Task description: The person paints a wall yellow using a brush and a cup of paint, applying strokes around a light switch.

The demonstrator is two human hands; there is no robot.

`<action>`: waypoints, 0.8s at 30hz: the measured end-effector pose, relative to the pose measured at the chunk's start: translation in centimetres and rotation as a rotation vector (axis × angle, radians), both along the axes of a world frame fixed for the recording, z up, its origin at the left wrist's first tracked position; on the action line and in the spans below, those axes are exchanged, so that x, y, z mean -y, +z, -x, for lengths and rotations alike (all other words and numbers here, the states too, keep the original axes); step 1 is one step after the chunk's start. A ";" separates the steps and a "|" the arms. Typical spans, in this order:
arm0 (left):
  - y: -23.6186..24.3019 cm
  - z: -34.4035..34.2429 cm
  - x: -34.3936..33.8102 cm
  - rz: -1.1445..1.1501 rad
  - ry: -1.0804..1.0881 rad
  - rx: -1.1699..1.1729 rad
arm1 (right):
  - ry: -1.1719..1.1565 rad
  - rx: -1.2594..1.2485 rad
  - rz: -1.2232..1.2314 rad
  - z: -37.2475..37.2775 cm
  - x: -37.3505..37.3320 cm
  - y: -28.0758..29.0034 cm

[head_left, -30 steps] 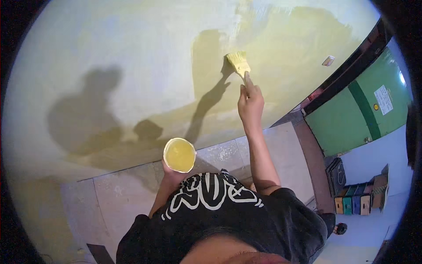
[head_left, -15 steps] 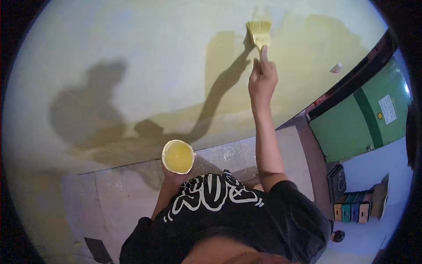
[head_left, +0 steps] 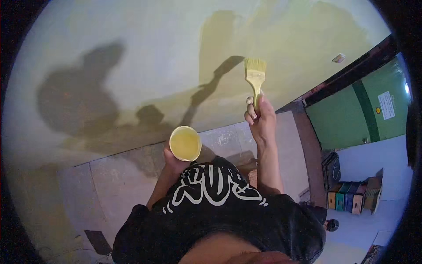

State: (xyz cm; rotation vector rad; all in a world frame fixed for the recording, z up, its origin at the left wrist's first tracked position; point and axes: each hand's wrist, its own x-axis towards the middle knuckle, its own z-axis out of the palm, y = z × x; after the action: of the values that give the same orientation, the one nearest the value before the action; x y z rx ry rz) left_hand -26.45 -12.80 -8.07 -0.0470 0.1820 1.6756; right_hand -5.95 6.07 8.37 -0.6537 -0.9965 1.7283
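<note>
My right hand (head_left: 263,121) is closed around the handle of a flat, wide paintbrush (head_left: 255,77), its bristles up and coated in pale yellow. The brush is held in front of the wall (head_left: 154,48); I cannot tell whether its bristles touch it. Fresh yellow paint (head_left: 303,61) covers the wall's right part, with a paler stretch at left. Lower down, my left hand (head_left: 172,159) grips a round paint cup (head_left: 200,148) from its left and underneath. Yellow paint (head_left: 184,144) shows inside the cup, and most of the left fingers are hidden by it.
Shadows of my head and arms fall on the wall. A small switch plate (head_left: 338,58) sits on it near a dark door frame (head_left: 347,72). Beyond are a green door (head_left: 338,116) and a row of coloured boxes (head_left: 347,199). A dark flat panel (head_left: 97,242) lies lower left.
My right hand has drawn the paintbrush down from high on the wall, turning so its palm side shows. The cup in my left hand has shifted slightly up and to the right.
</note>
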 end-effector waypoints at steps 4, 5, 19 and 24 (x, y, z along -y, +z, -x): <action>1.2 -1.0 -1.5 0.039 -0.062 -0.228 | 0.231 -0.151 0.149 -1.4 2.0 2.3; 2.0 -1.6 -2.1 0.126 -0.043 -0.413 | 0.291 -0.156 0.186 -1.7 2.1 2.7; 4.2 -4.8 -8.6 0.064 -0.036 0.013 | 0.550 -0.030 0.095 -6.6 -3.6 1.3; 4.4 -5.5 -10.3 -0.055 -0.039 -0.045 | 0.507 0.052 -0.022 -7.9 -5.6 0.5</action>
State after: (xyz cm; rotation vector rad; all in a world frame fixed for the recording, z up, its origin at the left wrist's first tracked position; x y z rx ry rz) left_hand -20.95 -2.50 -3.64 0.0354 0.1700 1.6426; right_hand 1.94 11.62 8.92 -0.4548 -1.2949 2.1408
